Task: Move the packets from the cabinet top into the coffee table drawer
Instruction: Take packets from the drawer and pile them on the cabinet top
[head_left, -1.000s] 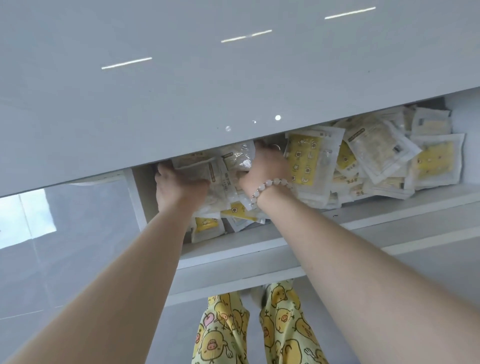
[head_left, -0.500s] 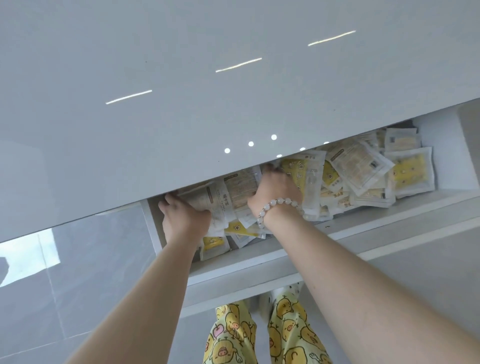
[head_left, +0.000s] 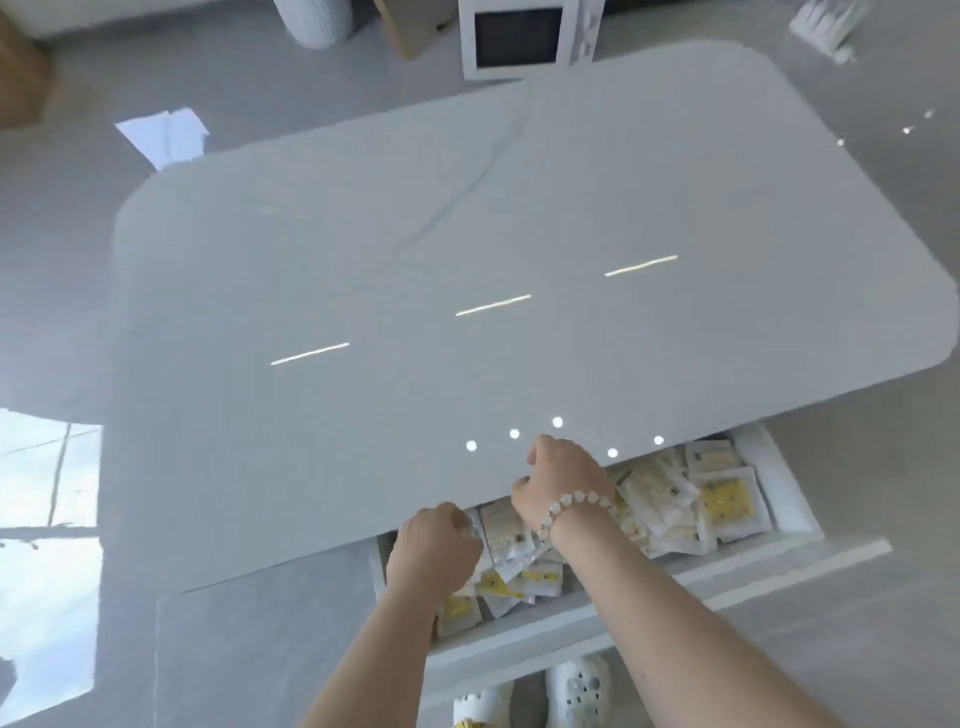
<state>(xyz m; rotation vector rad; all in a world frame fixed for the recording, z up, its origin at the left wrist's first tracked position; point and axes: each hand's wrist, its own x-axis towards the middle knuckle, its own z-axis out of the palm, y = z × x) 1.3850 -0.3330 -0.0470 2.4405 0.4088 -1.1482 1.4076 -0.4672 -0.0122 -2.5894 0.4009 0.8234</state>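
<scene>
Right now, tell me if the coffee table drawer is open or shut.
Open. The drawer sticks out from under the tabletop, packets visible inside.

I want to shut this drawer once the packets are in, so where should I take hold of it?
Take the white front panel along its top edge, from the near side. It runs long and straight, clear of the packets, with bare stretch right of the right hand.
</scene>
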